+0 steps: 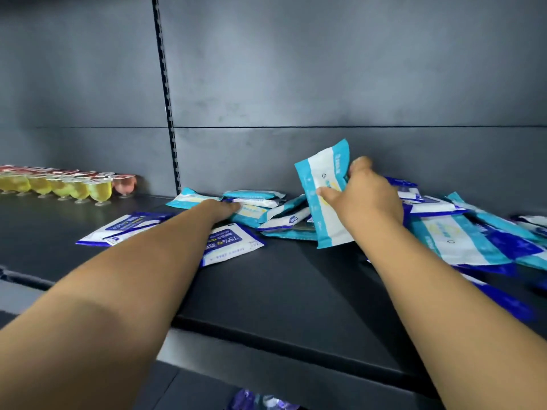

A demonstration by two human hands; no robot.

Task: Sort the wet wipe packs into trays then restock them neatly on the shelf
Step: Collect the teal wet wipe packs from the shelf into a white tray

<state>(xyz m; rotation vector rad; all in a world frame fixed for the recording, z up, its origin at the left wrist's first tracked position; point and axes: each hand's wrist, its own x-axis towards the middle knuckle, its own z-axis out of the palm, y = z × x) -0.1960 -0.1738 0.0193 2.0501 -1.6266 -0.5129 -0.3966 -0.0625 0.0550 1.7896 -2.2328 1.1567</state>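
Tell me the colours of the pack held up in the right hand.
Light blue and white pack, gripped by the right hand; head view.

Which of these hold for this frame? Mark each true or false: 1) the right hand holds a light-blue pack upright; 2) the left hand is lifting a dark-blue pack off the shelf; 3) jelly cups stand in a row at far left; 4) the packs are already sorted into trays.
1) True: the right hand grips a light-blue pack raised on end.
2) False: the left hand reaches low among the light-blue packs lying on the shelf; its fingers are hard to make out.
3) True: the jelly cups line the far left.
4) False: the packs lie loose and mixed; no tray shows.
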